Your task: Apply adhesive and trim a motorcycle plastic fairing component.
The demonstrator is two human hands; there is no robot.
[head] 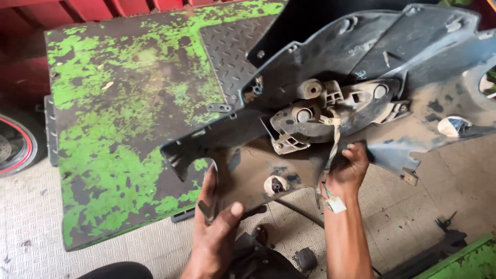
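Both hands grip the dusty dark-grey plastic scooter fairing panel (361,67) – left hand (214,227) at its lower edge, right hand (349,170) clamped beside the twisted wire (333,147) – a tug might snap it.

The dark plastic body panel (361,67) runs off the top and right edges, so its full shape is unknown. The left hand (217,227) hides the panel's lower rim. The right hand (349,170) covers part of a twisted wire (333,144). A red-rimmed wheel (15,147) is cut by the left edge.
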